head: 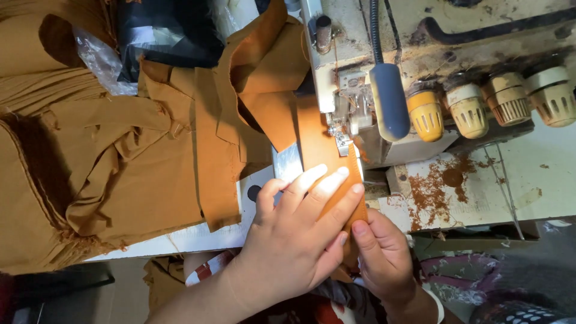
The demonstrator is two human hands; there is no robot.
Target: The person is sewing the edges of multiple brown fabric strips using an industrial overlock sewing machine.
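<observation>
left hand [297, 231] flat, fingers spread on orange-brown fabric strip [318, 150] at bench front edge; right hand [384, 258] pinches strip's edge, near worn cream sewing machine [360, 36].

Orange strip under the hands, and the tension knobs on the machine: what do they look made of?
Orange strip: woven cloth, matte; it drapes and creases, with a frayed-looking edge. Tension knobs: probably moulded plastic, yellowed cream and orange, ribbed and slightly glossy. Left hand presses the strip flat; right hand pinches its edge.

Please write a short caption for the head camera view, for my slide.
Left hand and right hand press orange fabric strip under sewing machine presser foot.
</observation>
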